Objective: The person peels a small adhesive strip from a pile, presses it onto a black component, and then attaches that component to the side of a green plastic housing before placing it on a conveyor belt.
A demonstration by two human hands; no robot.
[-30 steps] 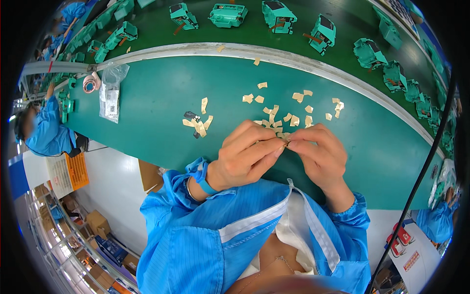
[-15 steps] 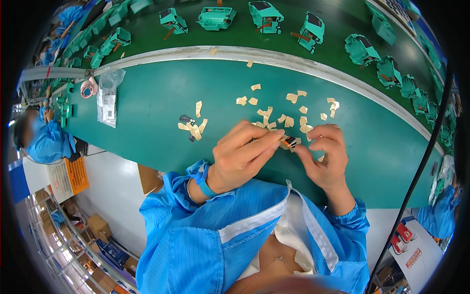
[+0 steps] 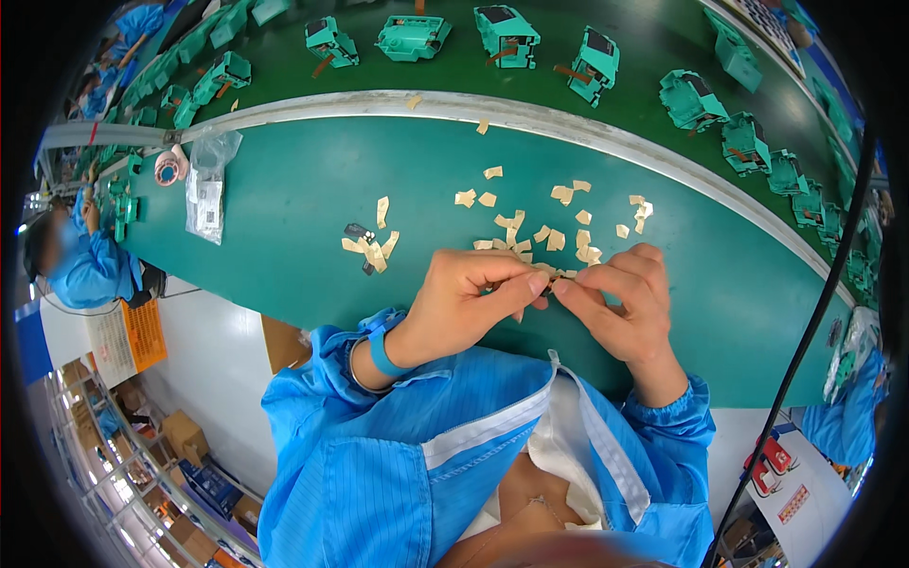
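Close in front of my chest, both hands meet over one small dark part (image 3: 552,284), mostly hidden by fingertips. My left hand (image 3: 478,289) is closed in a pinch on its left side, thumb and forefinger pressed together. On its right side, the thumb and forefinger of my right hand (image 3: 625,298) are closed too. Just beyond the fingertips, torn pieces of beige tape (image 3: 556,239) lie scattered on the green table. A separate cluster of beige pieces (image 3: 376,256) lies to the left, with small dark parts (image 3: 358,231) among it.
Past the table's pale metal rail (image 3: 379,102), a green belt carries several teal plastic housings (image 3: 507,38). At the left stand a clear plastic bag (image 3: 205,194) and a pink tape roll (image 3: 169,168). A black cable (image 3: 805,331) crosses the right side. A co-worker (image 3: 90,256) sits far left.
My right thumb and forefinger have closed in on the small part, and its orange and silver face is now covered. The left hand's fingers have curled. Housings on the belt shifted slightly left.
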